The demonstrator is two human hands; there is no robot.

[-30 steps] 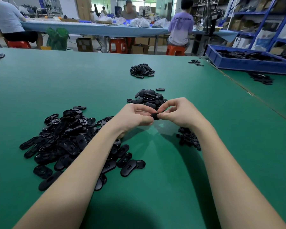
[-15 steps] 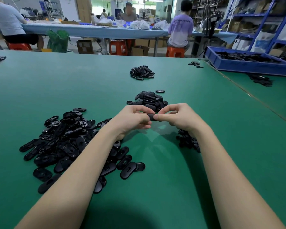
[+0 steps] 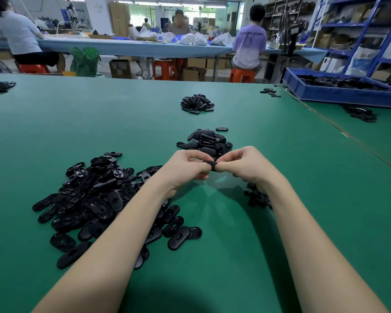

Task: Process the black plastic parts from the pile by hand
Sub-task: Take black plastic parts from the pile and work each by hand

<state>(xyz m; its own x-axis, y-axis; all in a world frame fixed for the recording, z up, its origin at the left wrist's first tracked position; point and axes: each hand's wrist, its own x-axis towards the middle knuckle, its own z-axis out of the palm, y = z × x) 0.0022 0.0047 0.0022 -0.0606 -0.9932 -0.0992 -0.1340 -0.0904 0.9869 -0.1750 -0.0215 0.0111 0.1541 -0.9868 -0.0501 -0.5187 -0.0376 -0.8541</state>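
Both hands meet above the green table (image 3: 212,279). My left hand (image 3: 185,167) and my right hand (image 3: 244,164) pinch one small black plastic part (image 3: 211,165) between their fingertips, each at one end. A large loose pile of black oval parts (image 3: 95,199) spreads on the left under my left forearm. A tighter heap of black parts (image 3: 207,141) sits just beyond the hands. A small cluster of black bits (image 3: 256,197) lies under my right wrist, partly hidden by it.
Another heap of black parts (image 3: 196,103) lies farther back at the centre. A blue bin (image 3: 343,94) with black parts stands at the right rear. A few parts (image 3: 269,91) lie beside it. People sit on orange stools at a far bench.
The hands and the pinched part have stayed together over the table, with only small finger shifts on the part. The view has tilted slightly.
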